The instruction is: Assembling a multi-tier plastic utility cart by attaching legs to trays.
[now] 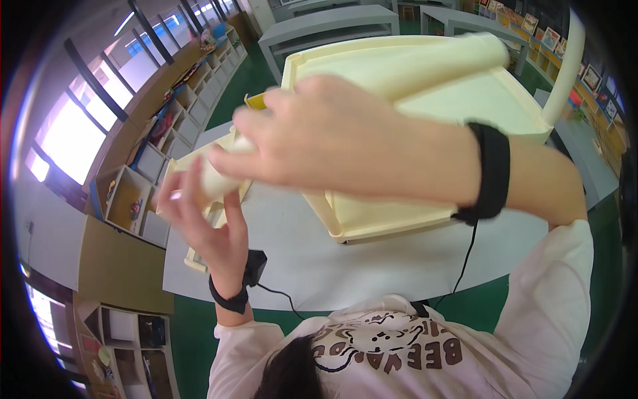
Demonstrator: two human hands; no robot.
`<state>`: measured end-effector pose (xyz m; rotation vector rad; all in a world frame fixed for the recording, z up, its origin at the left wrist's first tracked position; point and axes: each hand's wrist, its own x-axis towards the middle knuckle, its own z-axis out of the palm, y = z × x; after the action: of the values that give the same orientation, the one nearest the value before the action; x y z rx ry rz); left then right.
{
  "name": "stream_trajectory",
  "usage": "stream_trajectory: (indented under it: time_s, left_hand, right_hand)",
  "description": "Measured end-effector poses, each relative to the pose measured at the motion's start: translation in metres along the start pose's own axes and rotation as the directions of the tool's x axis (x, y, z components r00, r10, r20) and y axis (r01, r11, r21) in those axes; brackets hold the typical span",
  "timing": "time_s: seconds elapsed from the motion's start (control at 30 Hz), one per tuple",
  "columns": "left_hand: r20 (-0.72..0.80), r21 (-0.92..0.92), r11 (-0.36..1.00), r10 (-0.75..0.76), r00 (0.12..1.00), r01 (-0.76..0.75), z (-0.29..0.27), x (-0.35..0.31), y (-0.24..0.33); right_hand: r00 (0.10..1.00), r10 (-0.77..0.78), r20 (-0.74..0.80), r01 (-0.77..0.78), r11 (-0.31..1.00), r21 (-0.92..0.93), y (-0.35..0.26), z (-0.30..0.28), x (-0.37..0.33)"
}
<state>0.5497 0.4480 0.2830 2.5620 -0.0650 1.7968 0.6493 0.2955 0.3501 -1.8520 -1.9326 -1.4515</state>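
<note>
A long cream plastic tube (432,70) slants across the view, its far right end blurred. It appears to continue behind my right hand to a cream end (216,183) at the left, though the middle is hidden. My left hand (206,213) has its fingers curled around that lower left end. Over the tube lies my right hand (312,133), fingers bent round it close to the left hand. Beneath is a cream plastic tray (465,106) with a raised rim, and an upright cream post (568,73) stands at its right corner.
A grey table (279,253) bears the tray and cream frame parts (196,259) at its left. Something yellow (255,101) shows beside the tray. A black cable (465,259) crosses the table edge. Shelves (126,199) line the left; grey tables (325,26) stand farther back.
</note>
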Motion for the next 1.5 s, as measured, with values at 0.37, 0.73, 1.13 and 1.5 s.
stream_trajectory:
  time_s: [0.37, 0.73, 1.13, 1.5]
  left_hand:
    - [0.349, -0.513, 0.833, -0.018, 0.937, 0.207, 0.064, 0.000, -0.067]
    - [0.567, -0.786, 0.535, 0.421, 0.708, 0.311, 0.136, 0.036, -0.085]
    - [0.484, -0.863, 0.305, 0.274, 0.831, 0.403, 0.147, 0.018, -0.070]
    - [0.423, -0.836, 0.470, 0.220, 0.879, 0.285, 0.119, 0.028, -0.052]
  right_hand:
    - [0.718, 0.689, -0.094, -0.096, 0.232, 0.968, 0.071, -0.059, 0.033]
    - [0.621, 0.699, 0.354, 0.038, -0.478, 0.877, 0.091, -0.017, 0.056]
    - [0.720, 0.548, 0.425, -0.060, -0.562, 0.825, 0.104, -0.001, 0.050]
    - [0.740, 0.514, 0.433, -0.046, -0.605, 0.795, 0.095, -0.015, 0.053]
